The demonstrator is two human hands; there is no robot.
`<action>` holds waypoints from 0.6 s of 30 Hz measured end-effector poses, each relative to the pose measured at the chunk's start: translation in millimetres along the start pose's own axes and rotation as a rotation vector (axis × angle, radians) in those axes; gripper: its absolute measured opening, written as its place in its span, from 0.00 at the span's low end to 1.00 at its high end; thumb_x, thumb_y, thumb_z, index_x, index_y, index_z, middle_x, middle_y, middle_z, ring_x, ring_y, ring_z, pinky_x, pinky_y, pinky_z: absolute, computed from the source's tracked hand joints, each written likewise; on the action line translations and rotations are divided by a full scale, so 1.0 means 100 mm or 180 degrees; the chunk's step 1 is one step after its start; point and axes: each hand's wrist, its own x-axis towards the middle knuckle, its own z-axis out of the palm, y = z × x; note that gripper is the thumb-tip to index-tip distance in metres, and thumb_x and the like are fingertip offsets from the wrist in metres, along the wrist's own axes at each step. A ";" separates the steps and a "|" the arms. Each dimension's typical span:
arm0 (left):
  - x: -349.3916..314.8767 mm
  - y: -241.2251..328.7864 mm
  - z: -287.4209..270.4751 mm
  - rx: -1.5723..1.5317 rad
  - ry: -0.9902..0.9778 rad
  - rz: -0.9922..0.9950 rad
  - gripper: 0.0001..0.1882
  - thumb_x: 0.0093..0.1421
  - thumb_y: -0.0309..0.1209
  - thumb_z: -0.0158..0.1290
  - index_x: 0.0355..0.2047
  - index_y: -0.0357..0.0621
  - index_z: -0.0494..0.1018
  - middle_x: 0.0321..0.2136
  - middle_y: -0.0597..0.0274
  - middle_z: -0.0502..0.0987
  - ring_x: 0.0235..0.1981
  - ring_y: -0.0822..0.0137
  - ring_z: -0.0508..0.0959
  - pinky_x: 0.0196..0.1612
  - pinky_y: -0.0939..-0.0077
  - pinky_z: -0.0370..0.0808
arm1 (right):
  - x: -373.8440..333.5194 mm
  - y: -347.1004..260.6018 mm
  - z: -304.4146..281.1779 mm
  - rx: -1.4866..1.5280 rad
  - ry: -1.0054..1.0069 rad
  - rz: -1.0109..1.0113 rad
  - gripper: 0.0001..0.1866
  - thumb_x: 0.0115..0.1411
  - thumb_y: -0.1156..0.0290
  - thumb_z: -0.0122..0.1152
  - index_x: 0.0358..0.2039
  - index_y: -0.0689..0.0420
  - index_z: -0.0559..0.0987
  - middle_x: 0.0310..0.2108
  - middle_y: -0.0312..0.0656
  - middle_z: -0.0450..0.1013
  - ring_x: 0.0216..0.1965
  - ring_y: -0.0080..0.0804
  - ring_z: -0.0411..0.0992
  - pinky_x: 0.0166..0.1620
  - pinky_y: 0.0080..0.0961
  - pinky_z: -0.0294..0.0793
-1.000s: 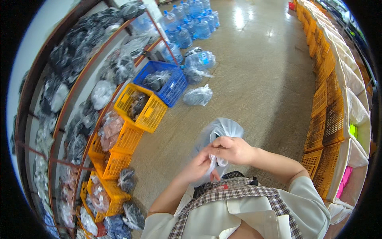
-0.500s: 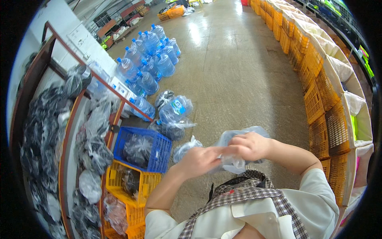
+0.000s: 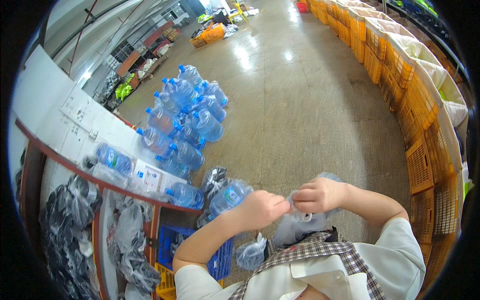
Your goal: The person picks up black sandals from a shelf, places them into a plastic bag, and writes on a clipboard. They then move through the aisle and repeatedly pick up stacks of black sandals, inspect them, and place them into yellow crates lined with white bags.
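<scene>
My left hand (image 3: 261, 209) and my right hand (image 3: 320, 195) meet in front of my chest, over a clear plastic bag (image 3: 292, 230). The right fingers are curled around the gathered top of the bag. Close beside them, the left fingertips are pinched together at its edge. The bag's body hangs below and behind the right hand, partly hidden by it; its contents cannot be made out. On the floor below my left forearm sits a small tied clear bag (image 3: 251, 254) with something greyish inside.
Large blue water bottles (image 3: 192, 125) crowd the floor at left. Nearer stand a brown-framed rack (image 3: 97, 225) stuffed with bagged dark items and a blue plastic crate (image 3: 220, 260). Stacked orange crates (image 3: 420, 165) with white liners line the right side. A yellow chair (image 3: 239, 12) stands far off.
The view has tilted and turned, so the bottles and rack sit lower in it. My hands, overlapping before, are now slightly apart, and the bag hangs lower.
</scene>
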 end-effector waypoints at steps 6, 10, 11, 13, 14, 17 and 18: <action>0.45 -1.82 -0.01 -0.0161 0.0551 0.0221 0.05 0.50 0.31 0.56 0.23 0.47 0.70 0.19 0.65 0.71 0.19 0.64 0.74 0.21 0.70 0.69 | 0.00 1.91 0.37 0.0259 -0.0480 -0.0174 0.12 0.46 0.70 0.58 0.32 0.60 0.76 0.32 0.40 0.70 0.25 0.29 0.70 0.20 0.22 0.71; 0.79 -3.23 -0.55 -0.0082 0.0743 0.0116 0.02 0.51 0.29 0.54 0.26 0.47 0.72 0.20 0.64 0.72 0.21 0.63 0.75 0.22 0.70 0.71 | 0.43 3.45 0.41 -0.0068 0.0013 -0.0359 0.10 0.49 0.68 0.60 0.31 0.59 0.76 0.30 0.38 0.71 0.25 0.28 0.70 0.20 0.21 0.70; 0.87 -3.58 -0.73 -0.0092 0.0924 0.0125 0.03 0.51 0.29 0.54 0.26 0.46 0.73 0.20 0.64 0.73 0.22 0.63 0.75 0.22 0.70 0.71 | 0.53 3.81 0.34 -0.0349 -0.0128 -0.0325 0.10 0.49 0.67 0.61 0.30 0.59 0.76 0.29 0.37 0.71 0.26 0.27 0.71 0.20 0.21 0.70; 0.96 -4.25 -1.09 -0.0019 0.1210 0.0152 0.03 0.51 0.28 0.55 0.26 0.45 0.73 0.21 0.63 0.75 0.22 0.62 0.76 0.23 0.70 0.72 | 0.68 4.53 0.16 -0.0865 0.0166 -0.0311 0.10 0.49 0.65 0.62 0.30 0.57 0.77 0.28 0.36 0.72 0.28 0.27 0.72 0.20 0.21 0.70; 0.99 -4.57 -1.19 0.0079 0.1161 -0.0006 0.03 0.51 0.28 0.55 0.26 0.44 0.74 0.22 0.62 0.76 0.23 0.61 0.77 0.24 0.69 0.72 | 0.66 4.86 0.06 -0.1128 0.0010 -0.0217 0.10 0.48 0.65 0.63 0.30 0.56 0.77 0.28 0.35 0.73 0.28 0.28 0.73 0.21 0.21 0.70; 0.88 -5.66 -1.27 0.0007 0.1069 -0.0657 0.02 0.52 0.27 0.55 0.25 0.43 0.74 0.22 0.57 0.76 0.24 0.56 0.77 0.26 0.65 0.73 | 0.24 5.86 -0.20 -0.1300 0.0069 0.0999 0.09 0.47 0.65 0.64 0.29 0.52 0.79 0.30 0.36 0.75 0.33 0.34 0.74 0.32 0.27 0.75; 0.85 -6.01 -1.18 -0.0412 0.0921 -0.1100 0.04 0.55 0.28 0.53 0.25 0.41 0.73 0.21 0.59 0.75 0.22 0.60 0.75 0.24 0.69 0.70 | 0.08 6.12 -0.15 -0.1313 0.0151 0.1758 0.07 0.50 0.66 0.63 0.28 0.54 0.79 0.32 0.36 0.76 0.35 0.33 0.74 0.37 0.31 0.74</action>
